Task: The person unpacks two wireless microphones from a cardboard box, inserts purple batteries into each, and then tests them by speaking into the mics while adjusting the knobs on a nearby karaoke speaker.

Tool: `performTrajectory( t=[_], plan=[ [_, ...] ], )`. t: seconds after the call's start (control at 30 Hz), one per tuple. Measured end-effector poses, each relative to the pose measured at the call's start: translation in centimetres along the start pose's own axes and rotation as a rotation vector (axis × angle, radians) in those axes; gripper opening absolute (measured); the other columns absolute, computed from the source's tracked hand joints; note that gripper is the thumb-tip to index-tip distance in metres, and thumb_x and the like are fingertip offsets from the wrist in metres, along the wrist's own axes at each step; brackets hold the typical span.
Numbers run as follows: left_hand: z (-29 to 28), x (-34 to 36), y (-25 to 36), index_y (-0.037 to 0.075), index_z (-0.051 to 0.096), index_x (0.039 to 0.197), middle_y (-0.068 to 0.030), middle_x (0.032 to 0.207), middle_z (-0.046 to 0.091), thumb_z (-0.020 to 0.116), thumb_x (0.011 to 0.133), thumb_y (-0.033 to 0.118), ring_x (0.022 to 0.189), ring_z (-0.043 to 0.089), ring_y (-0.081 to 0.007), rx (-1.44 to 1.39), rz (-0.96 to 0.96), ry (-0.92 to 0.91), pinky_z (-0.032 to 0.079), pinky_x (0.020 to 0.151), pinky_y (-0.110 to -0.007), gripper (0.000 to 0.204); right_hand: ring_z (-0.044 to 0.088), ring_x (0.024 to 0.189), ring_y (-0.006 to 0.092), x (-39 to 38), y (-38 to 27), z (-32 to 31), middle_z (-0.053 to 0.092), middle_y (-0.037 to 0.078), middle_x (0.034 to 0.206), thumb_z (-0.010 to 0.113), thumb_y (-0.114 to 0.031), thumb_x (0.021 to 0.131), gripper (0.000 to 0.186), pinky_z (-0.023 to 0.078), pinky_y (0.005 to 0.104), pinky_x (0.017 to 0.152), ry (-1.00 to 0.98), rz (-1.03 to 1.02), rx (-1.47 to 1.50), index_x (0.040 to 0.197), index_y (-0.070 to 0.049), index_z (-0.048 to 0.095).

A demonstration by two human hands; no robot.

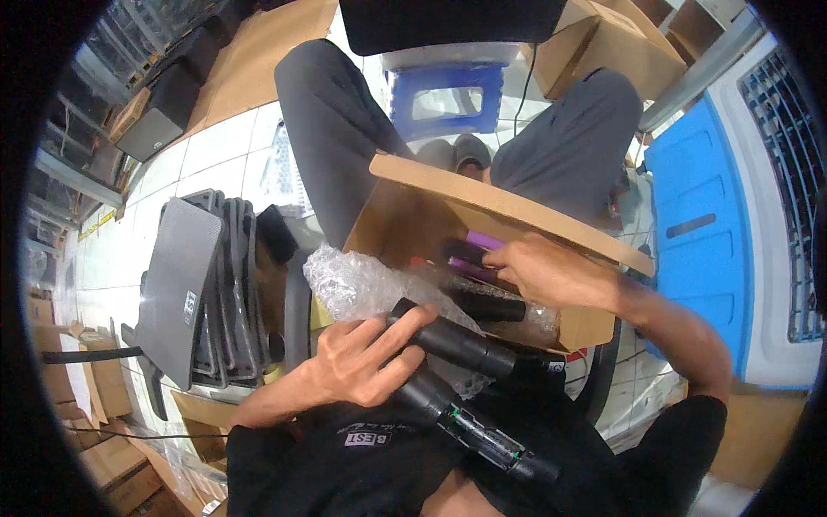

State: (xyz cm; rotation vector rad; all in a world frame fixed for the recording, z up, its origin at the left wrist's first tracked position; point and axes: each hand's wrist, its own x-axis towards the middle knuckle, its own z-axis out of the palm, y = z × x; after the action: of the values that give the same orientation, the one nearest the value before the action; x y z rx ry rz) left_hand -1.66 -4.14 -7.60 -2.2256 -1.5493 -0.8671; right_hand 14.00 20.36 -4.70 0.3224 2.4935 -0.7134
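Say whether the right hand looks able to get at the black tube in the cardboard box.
Probably yes: the right hand reaches into the cardboard box, close to the black tube, whose end shows uncovered. It seems to hold a purple item, so may need freeing.

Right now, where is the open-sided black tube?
In the head view, the open-sided black tube is at lower centre, right of the left hand, in front of the black shirt.
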Motion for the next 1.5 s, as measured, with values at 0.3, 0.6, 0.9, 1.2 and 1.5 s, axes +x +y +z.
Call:
performTrajectory(
  t=[0.3, 0.6, 0.9, 1.2, 1.5],
  plan=[
    [0.1, 0.2, -0.1, 0.009, 0.063, 0.080, -0.0150, 0.118, 0.070, 0.066, 0.071, 0.020, 0.063, 0.055, -0.0114, 0.005, 0.007, 0.005, 0.036, 0.051, -0.022, 0.015, 0.067, 0.098, 0.0440, 5.0, 0.6, 0.9, 0.065, 0.024, 0.114, 0.065, -0.001, 0.081, 0.046, 0.052, 0.0509, 0.082, 0.133, -0.307, -0.234, 0.127, -0.006, 0.062],
    [0.1, 0.4, 0.0, 0.009, 0.062, 0.079, -0.0148, 0.121, 0.069, 0.068, 0.074, 0.019, 0.063, 0.051, -0.0118, 0.004, 0.008, 0.049, 0.038, 0.052, -0.024, 0.013, 0.066, 0.090, 0.0435, 1.2, 0.8, -0.1, 0.067, 0.024, 0.101, 0.057, -0.007, 0.088, 0.027, 0.050, 0.0508, 0.084, 0.261, -0.209, 0.177, 0.115, -0.002, 0.056],
    [0.5, 0.7, 0.0, 0.005, 0.056, 0.085, -0.0214, 0.117, 0.069, 0.067, 0.067, 0.020, 0.058, 0.052, -0.0145, -0.052, 0.040, 0.136, 0.040, 0.052, -0.026, 0.026, 0.068, 0.086, 0.0440, 1.9, -0.9, -0.4, 0.069, 0.024, 0.090, 0.060, -0.014, 0.090, 0.035, 0.054, 0.0504, 0.078, 0.224, 0.024, -0.478, 0.123, -0.001, 0.056],
    [0.2, 0.7, -0.2, 0.006, 0.063, 0.080, -0.0190, 0.121, 0.068, 0.068, 0.071, 0.017, 0.065, 0.055, -0.0157, -0.039, 0.029, 0.121, 0.045, 0.058, -0.027, 0.015, 0.068, 0.103, 0.0403, 5.8, -0.7, -3.0, 0.070, 0.025, 0.105, 0.068, -0.004, 0.084, 0.044, 0.055, 0.0479, 0.085, -0.230, -0.001, -0.483, 0.127, -0.007, 0.061],
    [-0.2, 1.3, -0.5, 0.005, 0.062, 0.079, -0.0187, 0.117, 0.069, 0.068, 0.069, 0.016, 0.063, 0.054, -0.0155, -0.029, 0.010, 0.150, 0.044, 0.056, -0.027, 0.016, 0.070, 0.091, 0.0433, 4.4, 0.1, -0.8, 0.069, 0.028, 0.090, 0.054, -0.006, 0.091, 0.023, 0.055, 0.0490, 0.079, 0.069, -0.110, -0.435, 0.110, 0.002, 0.064]
  ],
)
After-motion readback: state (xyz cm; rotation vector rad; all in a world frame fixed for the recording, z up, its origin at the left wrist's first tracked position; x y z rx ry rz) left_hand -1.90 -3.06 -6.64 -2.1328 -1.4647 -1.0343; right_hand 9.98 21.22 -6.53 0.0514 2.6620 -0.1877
